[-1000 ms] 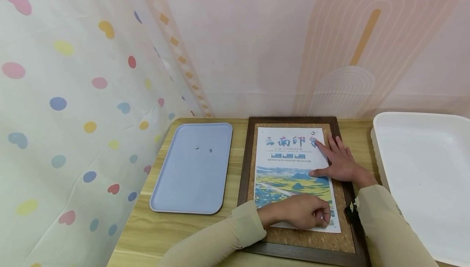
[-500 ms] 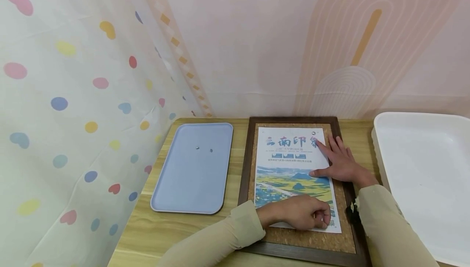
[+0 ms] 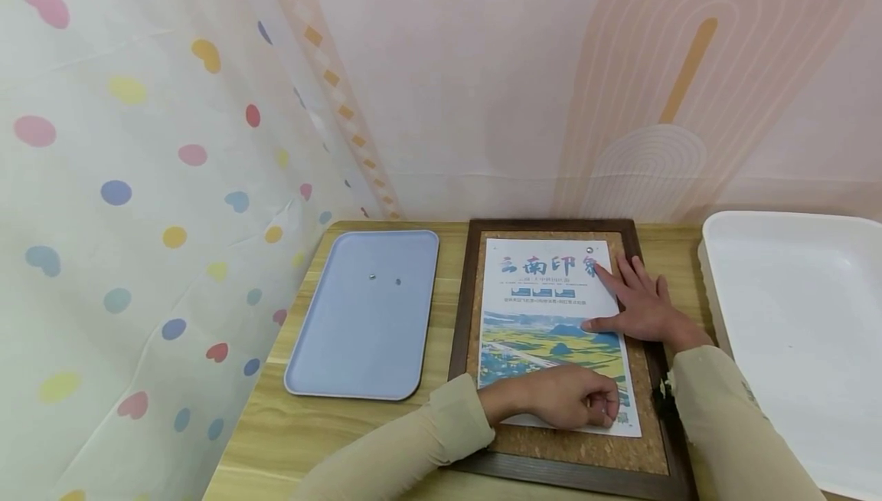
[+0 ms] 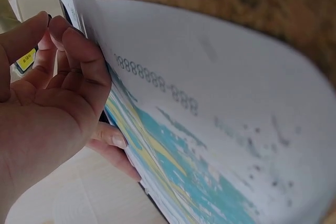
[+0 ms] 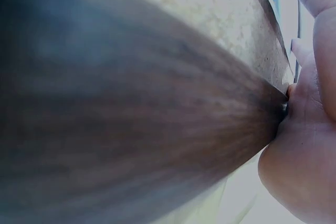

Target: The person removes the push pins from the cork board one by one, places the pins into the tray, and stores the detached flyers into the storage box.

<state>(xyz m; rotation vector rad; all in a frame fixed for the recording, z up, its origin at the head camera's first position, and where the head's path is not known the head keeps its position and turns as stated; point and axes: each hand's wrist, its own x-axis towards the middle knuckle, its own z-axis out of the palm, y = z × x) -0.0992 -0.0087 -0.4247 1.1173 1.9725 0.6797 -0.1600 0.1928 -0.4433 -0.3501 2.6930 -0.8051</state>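
Observation:
A printed landscape poster (image 3: 551, 332) lies on a cork board (image 3: 599, 451) with a dark wooden frame. A round silver thumbtack (image 3: 589, 250) sits at its upper right corner. My left hand (image 3: 568, 397) is over the poster's lower right part; in the left wrist view thumb and forefinger pinch a small dark thumbtack (image 4: 50, 20), mostly hidden by the fingertips. The poster's bottom edge curves up off the cork there. With spread fingers my right hand (image 3: 641, 308) rests on the poster's right edge and the frame.
Left of the board is a pale blue tray (image 3: 358, 348) holding two small thumbtacks (image 3: 372, 276). A deep white tray (image 3: 792, 317) stands to the right. The wooden table (image 3: 265, 432) meets a patterned cloth (image 3: 441, 87) at its back and left.
The view has shifted very slightly. Both hands keep their places on the poster.

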